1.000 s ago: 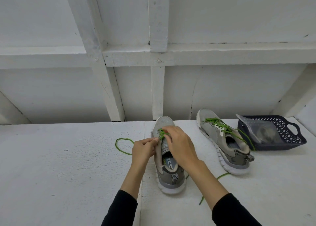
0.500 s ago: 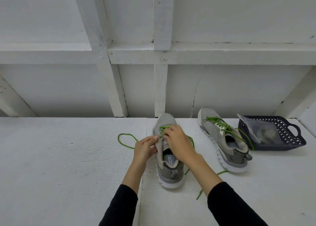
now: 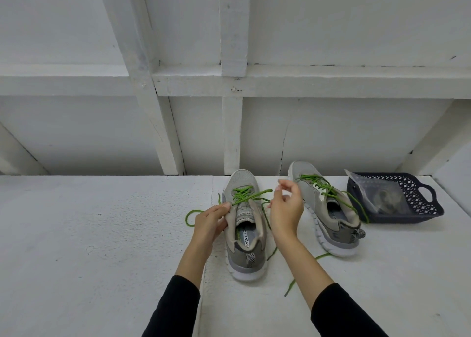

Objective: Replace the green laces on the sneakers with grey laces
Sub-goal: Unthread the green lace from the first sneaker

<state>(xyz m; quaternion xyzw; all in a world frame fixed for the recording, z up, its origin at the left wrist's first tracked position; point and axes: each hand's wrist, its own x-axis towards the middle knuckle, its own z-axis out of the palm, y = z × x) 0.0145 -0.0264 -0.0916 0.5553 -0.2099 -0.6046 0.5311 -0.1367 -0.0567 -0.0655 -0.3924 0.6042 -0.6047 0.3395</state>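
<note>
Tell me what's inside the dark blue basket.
The basket holds a clear plastic bag propped against its left wall, sticking up past the rim. Something coiled and greyish shows through the plastic, too blurred to identify. The basket floor beneath the bag is hidden.

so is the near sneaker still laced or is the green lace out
Partly laced. The green lace still crosses the lower eyelets of the near sneaker, but its upper eyelets are bare and loose ends trail on the table.
</note>
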